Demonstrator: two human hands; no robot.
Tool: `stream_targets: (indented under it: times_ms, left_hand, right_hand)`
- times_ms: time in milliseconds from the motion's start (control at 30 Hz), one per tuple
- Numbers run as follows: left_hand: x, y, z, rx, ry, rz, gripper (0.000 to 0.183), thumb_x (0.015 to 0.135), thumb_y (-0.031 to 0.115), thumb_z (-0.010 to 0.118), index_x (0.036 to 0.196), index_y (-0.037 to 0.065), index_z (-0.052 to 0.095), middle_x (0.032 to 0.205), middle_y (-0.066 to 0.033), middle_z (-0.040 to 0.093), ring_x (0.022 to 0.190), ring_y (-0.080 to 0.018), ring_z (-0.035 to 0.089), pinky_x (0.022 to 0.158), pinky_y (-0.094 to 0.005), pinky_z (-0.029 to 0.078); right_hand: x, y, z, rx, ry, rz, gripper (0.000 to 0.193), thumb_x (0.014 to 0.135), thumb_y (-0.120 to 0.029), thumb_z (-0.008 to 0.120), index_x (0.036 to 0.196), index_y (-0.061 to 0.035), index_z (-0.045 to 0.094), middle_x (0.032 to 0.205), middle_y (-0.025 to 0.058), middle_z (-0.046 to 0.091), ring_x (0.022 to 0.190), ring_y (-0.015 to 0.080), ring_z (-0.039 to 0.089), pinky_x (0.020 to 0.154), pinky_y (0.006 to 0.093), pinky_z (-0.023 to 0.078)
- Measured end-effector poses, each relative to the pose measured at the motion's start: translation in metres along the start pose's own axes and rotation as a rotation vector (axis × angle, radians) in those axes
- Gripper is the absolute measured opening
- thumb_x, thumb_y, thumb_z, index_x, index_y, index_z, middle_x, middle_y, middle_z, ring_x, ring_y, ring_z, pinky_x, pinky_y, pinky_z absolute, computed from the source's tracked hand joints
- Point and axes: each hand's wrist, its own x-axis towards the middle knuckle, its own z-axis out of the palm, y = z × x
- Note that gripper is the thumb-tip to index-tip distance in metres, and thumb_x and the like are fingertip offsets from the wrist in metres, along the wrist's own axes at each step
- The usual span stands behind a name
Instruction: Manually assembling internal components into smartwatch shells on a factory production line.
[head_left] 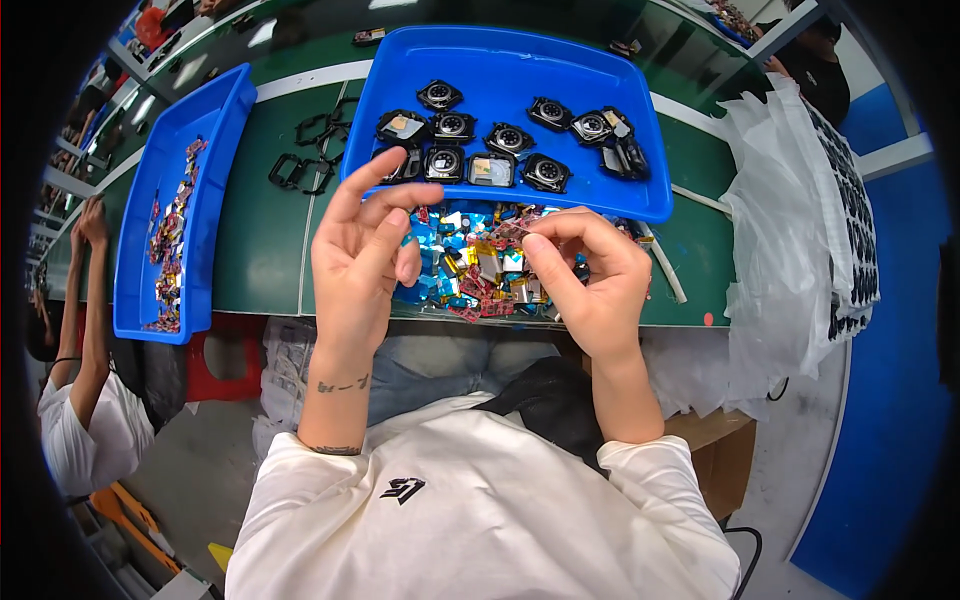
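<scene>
At the near edge of the green workbench (255,250), both bare hands hover over a loose heap of small flex-circuit parts (480,270), a mix of red, gold and blue-film pieces lying just in front of the large blue tray (590,85). The right hand (590,275) is closed in a fingertip pinch on one small reddish flex piece (512,232), held just above the heap. The left hand (362,255) holds nothing: its index finger is raised and the other fingers loosely curl, palm turned toward the right hand. Behind the heap, the large tray carries about a dozen black square module housings (490,140) with round centres, lying singly and mostly apart. Several empty black frames (305,160) lie on the bench between this tray and a second blue tray (215,110) at the left, which holds a strip of mixed small parts. Judged from this posture, the piece is being separated for handling; the work is done well if the pinch stays on the piece's edge, clear of its contacts, and if the free left hand takes the opposite end without bending the thin strip. Lifting clear of the heap should avoid snagging neighbouring pieces. Whether film still covers the held piece cannot be told.
</scene>
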Motion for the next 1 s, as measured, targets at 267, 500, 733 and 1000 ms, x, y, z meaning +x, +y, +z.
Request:
stream_targets:
  times_ms: [267, 500, 733, 1000]
  left_hand:
    - [0.006, -0.002, 0.004, 0.358, -0.032, 0.190, 0.054, 0.078, -0.013, 0.043, 0.130, 0.000, 0.039, 0.133, -0.0201, 0.043, 0.084, -0.0194, 0.066, 0.069, -0.0248, 0.052]
    - [0.003, -0.004, 0.004, 0.481, 0.013, 0.220, 0.045, 0.075, -0.014, 0.038, 0.117, -0.005, 0.050, 0.122, -0.0198, 0.053, 0.074, -0.0178, 0.067, 0.063, -0.0232, 0.053]
    - [0.002, 0.000, 0.004, 0.429, 0.008, 0.141, 0.041, 0.077, -0.013, 0.039, 0.114, -0.005, 0.054, 0.109, -0.0180, 0.062, 0.063, -0.0114, 0.063, 0.057, -0.0195, 0.051]
    - [0.004, -0.009, 0.003, 0.587, -0.012, 0.370, 0.043, 0.079, -0.013, 0.052, 0.121, -0.003, 0.052, 0.125, -0.0170, 0.051, 0.080, -0.0126, 0.062, 0.062, -0.0189, 0.050]
  right_hand:
    - [0.001, -0.001, 0.003, -0.033, -0.012, -0.030, 0.005, 0.075, -0.003, 0.068, 0.079, -0.0024, 0.065, 0.073, 0.0023, 0.063, 0.060, 0.0058, 0.052, 0.053, 0.0196, 0.037]
    - [0.001, -0.001, 0.005, -0.044, 0.010, -0.037, 0.004, 0.074, -0.004, 0.068, 0.076, -0.0039, 0.065, 0.068, 0.0018, 0.063, 0.057, 0.0068, 0.055, 0.049, 0.0208, 0.037]
    - [0.000, -0.002, 0.005, -0.053, -0.012, -0.047, 0.004, 0.073, -0.005, 0.068, 0.076, -0.0035, 0.065, 0.069, 0.0026, 0.064, 0.057, 0.0084, 0.056, 0.049, 0.0218, 0.038]
    - [-0.001, -0.001, 0.005, -0.048, -0.033, -0.036, 0.005, 0.074, -0.005, 0.068, 0.077, -0.0038, 0.065, 0.070, 0.0028, 0.064, 0.058, 0.0083, 0.056, 0.050, 0.0221, 0.039]
